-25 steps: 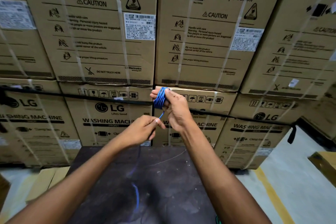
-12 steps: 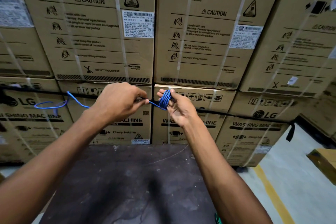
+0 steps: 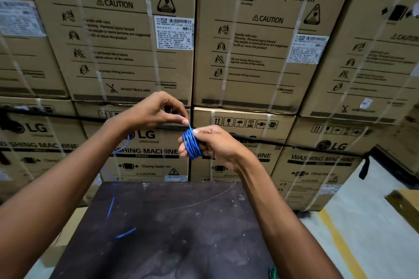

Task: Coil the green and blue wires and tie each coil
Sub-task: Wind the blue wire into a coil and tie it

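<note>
The right hand [image 3: 217,146] gripped the blue wire [image 3: 191,145], wound in a tight coil around its fingers, above the far edge of the dark table [image 3: 181,222]; the left hand [image 3: 156,110] pinched the strand just above the coil, fingers closed on it; loose blue lengths trailed below the left forearm onto the tabletop; a bit of green wire [image 3: 273,273] showed at the near edge; strapped cardboard boxes [image 3: 249,52] stood stacked close behind, walling off the far side.
</note>
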`<move>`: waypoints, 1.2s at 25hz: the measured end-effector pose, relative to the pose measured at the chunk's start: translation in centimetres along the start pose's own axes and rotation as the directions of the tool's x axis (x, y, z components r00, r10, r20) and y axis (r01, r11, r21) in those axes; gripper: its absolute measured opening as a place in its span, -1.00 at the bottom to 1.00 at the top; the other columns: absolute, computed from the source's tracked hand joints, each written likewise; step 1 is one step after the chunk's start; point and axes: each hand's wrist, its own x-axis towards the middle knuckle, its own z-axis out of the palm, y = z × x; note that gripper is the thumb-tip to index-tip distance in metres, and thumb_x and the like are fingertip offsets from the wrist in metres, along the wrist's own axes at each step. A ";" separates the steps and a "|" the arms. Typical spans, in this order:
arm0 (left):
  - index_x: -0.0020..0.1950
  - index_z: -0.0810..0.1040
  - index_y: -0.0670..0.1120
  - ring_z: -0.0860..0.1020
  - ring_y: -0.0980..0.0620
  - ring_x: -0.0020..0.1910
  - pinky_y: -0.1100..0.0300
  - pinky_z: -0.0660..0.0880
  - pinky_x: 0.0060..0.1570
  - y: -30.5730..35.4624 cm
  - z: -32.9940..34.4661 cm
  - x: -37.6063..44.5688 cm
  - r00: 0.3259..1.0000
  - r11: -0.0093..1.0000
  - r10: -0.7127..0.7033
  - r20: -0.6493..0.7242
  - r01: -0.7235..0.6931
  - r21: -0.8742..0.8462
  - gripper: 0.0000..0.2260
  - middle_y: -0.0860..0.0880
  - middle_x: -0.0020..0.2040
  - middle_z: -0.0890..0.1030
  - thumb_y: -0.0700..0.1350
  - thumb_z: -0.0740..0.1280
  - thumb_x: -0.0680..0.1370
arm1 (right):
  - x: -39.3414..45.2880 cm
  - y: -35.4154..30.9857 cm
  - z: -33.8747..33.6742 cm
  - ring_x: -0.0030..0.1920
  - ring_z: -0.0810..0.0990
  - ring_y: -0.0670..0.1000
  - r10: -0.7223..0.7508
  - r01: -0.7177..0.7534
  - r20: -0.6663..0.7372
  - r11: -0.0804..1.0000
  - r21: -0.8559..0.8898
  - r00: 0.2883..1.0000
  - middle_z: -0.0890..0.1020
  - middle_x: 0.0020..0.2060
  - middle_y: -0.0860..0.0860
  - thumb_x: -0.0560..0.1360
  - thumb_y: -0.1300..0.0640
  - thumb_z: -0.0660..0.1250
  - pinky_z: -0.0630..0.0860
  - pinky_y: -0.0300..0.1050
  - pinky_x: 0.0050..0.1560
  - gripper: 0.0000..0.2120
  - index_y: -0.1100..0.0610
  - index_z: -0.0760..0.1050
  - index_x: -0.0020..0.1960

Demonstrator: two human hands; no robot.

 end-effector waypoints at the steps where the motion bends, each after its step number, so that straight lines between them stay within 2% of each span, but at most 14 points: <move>1: -0.08 0.73 -0.09 0.67 0.06 -0.18 0.17 0.56 -0.09 -0.5 0.2 0.0 1.000 0.998 0.011 0.007 -0.010 -0.054 -0.95 -0.01 -0.17 0.74 -0.12 0.50 0.51 | -0.1 -0.1 0.2 -0.08 0.71 0.13 0.015 -0.016 0.032 1.000 0.013 0.999 0.69 -0.03 0.28 0.72 0.19 0.05 0.65 -0.08 0.03 -0.60 0.49 0.50 0.25; 5: -0.01 0.70 -0.15 0.64 0.10 -0.15 0.28 0.55 -0.12 -1.7 2.5 -0.1 0.995 0.949 -0.021 -0.094 -0.010 -0.315 -0.88 -0.04 -0.14 0.72 -0.23 0.35 0.61 | -0.6 -0.2 0.5 -0.05 0.70 0.14 -0.098 0.077 0.079 0.970 0.231 0.992 0.68 -0.01 0.25 0.71 0.17 0.10 0.63 -0.02 0.13 -0.61 0.46 0.49 0.28; 7: 0.05 0.67 -0.13 0.60 0.04 -0.15 0.23 0.53 -0.12 -2.2 4.6 -0.5 0.990 0.916 -0.066 -0.127 0.010 -0.402 -0.80 -0.14 -0.16 0.68 -0.25 0.25 0.67 | -0.6 -0.6 0.4 0.00 0.69 0.13 -0.190 0.165 0.071 0.950 0.265 0.979 0.70 0.01 0.21 0.69 0.16 0.17 0.59 0.03 0.20 -0.67 0.37 0.56 0.26; 9: 0.03 0.67 -0.03 0.52 -0.02 -0.24 0.12 0.46 -0.20 -2.1 7.1 -0.9 0.978 0.898 -0.140 -0.153 0.060 -0.437 -0.74 -0.26 -0.24 0.59 -0.21 0.19 0.71 | -0.1 -1.2 0.2 -0.01 0.70 0.09 -0.242 0.233 0.000 0.932 0.279 0.970 0.72 -0.01 0.17 0.69 0.18 0.18 0.62 -0.01 0.13 -0.70 0.32 0.60 0.22; 10: -0.05 0.66 0.02 0.46 0.06 -0.33 0.15 0.39 -0.29 -2.0 8.4 -1.1 0.968 0.890 -0.190 -0.165 0.098 -0.446 -0.68 -0.13 -0.34 0.55 -0.20 0.16 0.72 | 0.3 -1.3 0.0 -0.02 0.71 0.08 -0.252 0.256 -0.050 0.927 0.276 0.966 0.72 -0.02 0.17 0.69 0.18 0.18 0.65 -0.07 0.04 -0.70 0.35 0.58 0.23; 11: -0.13 0.63 0.03 0.39 0.16 -0.41 0.21 0.32 -0.36 -1.6 9.5 -1.3 0.957 0.894 -0.231 -0.175 0.138 -0.426 -0.65 0.04 -0.42 0.50 -0.19 0.14 0.72 | 0.8 -1.2 -0.1 -0.02 0.72 0.07 -0.249 0.268 -0.104 0.924 0.273 0.963 0.72 -0.01 0.17 0.70 0.19 0.17 0.65 -0.12 -0.05 -0.69 0.37 0.56 0.25; 13: -0.17 0.55 -0.04 0.33 0.23 -0.49 0.21 0.27 -0.40 -1.4 11.2 -1.6 0.949 0.925 -0.256 -0.184 0.185 -0.332 -0.67 0.12 -0.50 0.46 -0.15 0.13 0.73 | 1.7 -0.4 -0.3 -0.03 0.73 0.04 -0.207 0.263 -0.211 0.923 0.283 0.955 0.73 -0.02 0.14 0.70 0.16 0.17 0.63 -0.14 -0.17 -0.70 0.33 0.57 0.23; 17: -0.13 0.65 0.06 0.37 0.18 -0.47 0.17 0.30 -0.38 -1.4 11.9 -3.5 0.957 0.974 -0.214 -0.194 0.196 -0.111 -0.67 0.07 -0.48 0.42 0.04 0.14 0.68 | 3.0 2.2 -0.7 -0.05 0.73 0.09 -0.265 0.364 -0.380 0.906 0.217 0.886 0.73 -0.06 0.18 0.70 0.19 0.19 0.64 -0.07 0.11 -0.73 0.37 0.56 0.17; 19: -0.17 0.62 0.07 0.37 0.13 -0.49 0.14 0.29 -0.39 -0.8 11.1 -4.3 0.951 0.975 -0.192 -0.242 0.212 0.061 -0.69 0.07 -0.50 0.41 0.10 0.15 0.63 | 3.3 2.4 -0.8 -0.06 0.73 0.12 -0.313 0.367 -0.396 0.928 0.064 0.863 0.72 -0.05 0.22 0.70 0.22 0.19 0.63 -0.06 0.14 -0.73 0.42 0.55 0.16; 21: -0.17 0.61 0.07 0.41 0.12 -0.46 0.12 0.32 -0.38 0.5 9.9 -4.7 0.949 0.931 -0.143 -0.280 0.226 0.287 -0.73 0.07 -0.49 0.46 0.14 0.21 0.58 | 3.7 2.3 -0.5 -0.05 0.74 0.13 -0.364 0.318 -0.389 0.931 -0.179 0.847 0.73 -0.05 0.21 0.68 0.26 0.19 0.64 -0.04 0.12 -0.74 0.41 0.59 0.09; 23: -0.19 0.61 0.02 0.48 0.05 -0.41 0.11 0.42 -0.38 1.4 8.3 -4.6 0.938 0.886 -0.087 -0.335 0.227 0.404 -0.74 0.09 -0.45 0.49 0.16 0.30 0.55 | 3.8 2.3 -0.2 -0.07 0.74 0.04 -0.411 0.235 -0.372 0.870 -0.433 0.832 0.76 -0.11 0.12 0.65 0.22 0.22 0.63 -0.07 0.08 -0.74 0.31 0.65 -0.03; 25: -0.19 0.60 0.02 0.52 0.05 -0.37 0.10 0.49 -0.35 1.6 6.1 -4.6 0.924 0.868 0.009 -0.383 0.183 0.461 -0.72 0.11 -0.39 0.54 0.21 0.32 0.51 | 3.3 2.0 -0.2 -0.14 0.72 -0.06 -0.404 0.167 -0.336 0.815 -0.555 0.851 0.76 -0.16 0.04 0.63 0.21 0.24 0.60 -0.17 -0.02 -0.74 0.23 0.64 -0.12; 27: -0.19 0.61 0.03 0.53 0.09 -0.35 0.09 0.50 -0.34 1.2 3.5 -4.5 0.930 0.878 0.098 -0.353 0.086 0.472 -0.68 0.12 -0.33 0.57 0.27 0.32 0.50 | 2.2 1.3 -0.3 -0.14 0.72 -0.02 -0.336 0.146 -0.281 0.835 -0.531 0.899 0.76 -0.15 0.10 0.65 0.22 0.22 0.60 -0.18 -0.05 -0.71 0.26 0.61 -0.16; 30: -0.18 0.65 0.06 0.53 0.13 -0.35 0.14 0.48 -0.34 0.5 0.9 -3.2 0.963 0.968 0.090 -0.253 -0.026 0.248 -0.75 0.09 -0.30 0.58 0.23 0.46 0.48 | 0.6 -0.6 -0.2 -0.09 0.73 0.21 -0.160 0.100 -0.124 0.914 -0.393 0.979 0.72 -0.08 0.29 0.71 0.23 0.11 0.63 -0.07 0.02 -0.64 0.45 0.57 -0.03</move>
